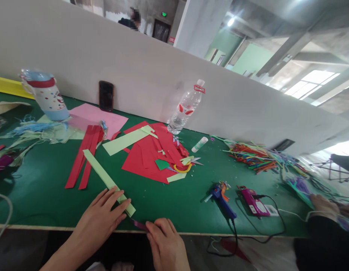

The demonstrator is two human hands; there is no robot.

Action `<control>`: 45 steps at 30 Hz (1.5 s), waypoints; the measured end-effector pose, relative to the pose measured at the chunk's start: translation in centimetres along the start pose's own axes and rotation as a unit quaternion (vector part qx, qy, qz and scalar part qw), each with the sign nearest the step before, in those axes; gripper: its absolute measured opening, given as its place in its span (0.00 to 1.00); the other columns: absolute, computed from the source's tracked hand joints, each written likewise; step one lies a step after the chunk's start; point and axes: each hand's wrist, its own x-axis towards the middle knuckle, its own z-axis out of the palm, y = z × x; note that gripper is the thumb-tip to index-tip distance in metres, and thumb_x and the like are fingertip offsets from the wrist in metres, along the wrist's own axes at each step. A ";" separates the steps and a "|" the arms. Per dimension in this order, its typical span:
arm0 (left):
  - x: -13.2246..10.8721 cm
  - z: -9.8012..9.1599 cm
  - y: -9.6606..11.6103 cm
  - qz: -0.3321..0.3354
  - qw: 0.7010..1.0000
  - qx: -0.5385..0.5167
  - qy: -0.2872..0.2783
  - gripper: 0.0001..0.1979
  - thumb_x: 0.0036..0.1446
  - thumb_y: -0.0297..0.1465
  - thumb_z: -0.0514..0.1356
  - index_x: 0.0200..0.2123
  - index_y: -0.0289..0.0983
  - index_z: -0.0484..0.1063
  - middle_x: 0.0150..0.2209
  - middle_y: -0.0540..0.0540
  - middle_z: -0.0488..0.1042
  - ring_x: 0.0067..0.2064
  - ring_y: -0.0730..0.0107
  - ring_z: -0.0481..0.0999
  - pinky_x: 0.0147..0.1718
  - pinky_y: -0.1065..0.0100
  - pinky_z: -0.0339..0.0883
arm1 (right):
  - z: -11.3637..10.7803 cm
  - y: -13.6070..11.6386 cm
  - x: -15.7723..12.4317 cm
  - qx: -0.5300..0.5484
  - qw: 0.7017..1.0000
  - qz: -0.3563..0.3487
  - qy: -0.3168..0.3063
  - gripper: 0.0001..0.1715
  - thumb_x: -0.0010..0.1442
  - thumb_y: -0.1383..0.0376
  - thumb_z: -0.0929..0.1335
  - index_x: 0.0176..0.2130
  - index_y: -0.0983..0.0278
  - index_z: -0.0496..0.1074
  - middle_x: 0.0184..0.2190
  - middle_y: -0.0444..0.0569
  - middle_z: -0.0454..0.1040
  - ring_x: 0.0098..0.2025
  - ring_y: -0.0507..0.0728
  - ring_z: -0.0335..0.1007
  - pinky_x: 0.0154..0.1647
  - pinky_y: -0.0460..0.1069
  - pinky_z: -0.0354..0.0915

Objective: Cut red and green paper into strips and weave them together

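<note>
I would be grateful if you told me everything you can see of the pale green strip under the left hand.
The pale green strip is long, narrow and straight-edged, and looks like paper. It lies on the green tabletop, slanting from its far end, which overlaps the red strips, to its near end by the table's front edge. The left hand rests its fingers across the near part, covering some of it. Whether the purple strip touches its near end is unclear.

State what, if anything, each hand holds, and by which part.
The right hand grips a purple item by its right end; the left hand rests on the pale green strip near its lower end.
</note>
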 end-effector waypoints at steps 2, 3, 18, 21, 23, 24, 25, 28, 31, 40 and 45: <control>0.0 0.0 0.0 0.000 1.000 -0.002 0.000 0.15 0.64 0.35 0.58 0.53 0.49 0.75 0.55 0.46 0.75 0.57 0.56 0.74 0.57 0.53 0.66 | 0.0 0.0 0.1 -0.014 1.000 0.001 0.007 0.18 0.64 0.72 0.62 0.50 0.60 0.74 0.36 0.51 0.74 0.36 0.58 0.73 0.38 0.49 0.73; 0.0 0.0 0.0 -0.001 1.000 -0.003 0.000 0.15 0.64 0.35 0.57 0.53 0.49 0.75 0.55 0.46 0.75 0.57 0.56 0.74 0.57 0.53 0.66 | 0.0 0.0 0.1 -0.018 1.000 0.002 0.010 0.18 0.64 0.72 0.63 0.50 0.59 0.74 0.36 0.51 0.74 0.36 0.57 0.73 0.38 0.49 0.73; -1.0 -0.7 -1.4 0.066 0.997 -0.017 -0.027 0.20 0.64 0.35 0.59 0.59 0.53 0.70 0.63 0.47 0.70 0.66 0.53 0.64 0.59 0.52 0.66 | 0.2 0.4 -0.1 -0.055 0.998 0.025 0.015 0.18 0.68 0.70 0.61 0.52 0.59 0.73 0.38 0.51 0.74 0.37 0.59 0.72 0.39 0.52 0.72; -1.2 -1.1 -1.5 0.082 0.996 -0.019 -0.026 0.23 0.63 0.35 0.60 0.60 0.55 0.68 0.66 0.47 0.65 0.68 0.51 0.59 0.60 0.50 0.64 | 0.2 0.4 -0.2 -0.068 0.997 0.027 0.013 0.17 0.68 0.70 0.61 0.52 0.59 0.73 0.38 0.52 0.74 0.37 0.59 0.72 0.38 0.53 0.71; -1.3 -1.3 -1.6 0.089 0.995 -0.025 -0.024 0.24 0.62 0.36 0.61 0.61 0.56 0.67 0.68 0.47 0.62 0.69 0.49 0.57 0.60 0.50 0.64 | 0.3 0.4 -0.3 -0.077 0.997 0.023 0.012 0.17 0.68 0.69 0.62 0.52 0.58 0.73 0.37 0.51 0.74 0.36 0.59 0.72 0.37 0.53 0.70; -1.3 -1.3 -1.6 0.092 0.995 -0.026 -0.024 0.25 0.62 0.37 0.61 0.62 0.57 0.66 0.69 0.47 0.60 0.70 0.48 0.56 0.60 0.49 0.64 | 0.4 0.4 -0.4 -0.081 0.996 0.021 0.011 0.17 0.67 0.69 0.62 0.52 0.58 0.73 0.37 0.51 0.74 0.36 0.59 0.72 0.36 0.53 0.69; -1.4 -1.3 -1.6 0.094 0.995 -0.025 -0.025 0.25 0.62 0.37 0.61 0.62 0.57 0.65 0.69 0.47 0.59 0.70 0.48 0.56 0.60 0.49 0.64 | 0.5 0.4 -0.4 -0.085 0.996 0.020 0.011 0.17 0.67 0.69 0.62 0.52 0.58 0.73 0.37 0.51 0.74 0.36 0.60 0.72 0.35 0.53 0.69; -1.4 -1.2 -1.7 0.100 0.994 -0.018 -0.028 0.26 0.63 0.37 0.61 0.63 0.58 0.63 0.70 0.46 0.57 0.70 0.47 0.55 0.60 0.48 0.64 | 0.8 0.3 -0.3 -0.086 0.996 0.016 0.013 0.17 0.67 0.69 0.63 0.52 0.59 0.73 0.37 0.51 0.74 0.36 0.59 0.72 0.35 0.53 0.68; -1.4 -1.0 -1.7 0.101 0.994 -0.014 -0.025 0.26 0.63 0.38 0.61 0.63 0.59 0.63 0.70 0.46 0.57 0.70 0.47 0.55 0.60 0.48 0.64 | 0.8 0.2 -0.1 -0.083 0.996 0.007 0.033 0.16 0.68 0.69 0.62 0.51 0.60 0.74 0.36 0.50 0.74 0.35 0.58 0.71 0.36 0.52 0.68; -1.7 -0.9 -1.8 0.092 0.995 -0.023 -0.032 0.27 0.63 0.36 0.61 0.63 0.59 0.62 0.71 0.48 0.54 0.71 0.45 0.53 0.61 0.46 0.61 | 0.1 0.0 1.0 -0.086 0.994 -0.016 0.065 0.17 0.70 0.69 0.60 0.49 0.60 0.75 0.34 0.50 0.74 0.34 0.58 0.70 0.34 0.51 0.66; -1.7 -0.9 -1.7 0.083 0.996 -0.024 -0.036 0.26 0.62 0.36 0.62 0.62 0.60 0.64 0.70 0.49 0.56 0.70 0.43 0.52 0.64 0.40 0.53 | 0.3 0.3 1.4 -0.076 0.995 -0.007 0.063 0.17 0.69 0.70 0.61 0.49 0.60 0.75 0.34 0.50 0.74 0.34 0.58 0.70 0.34 0.51 0.66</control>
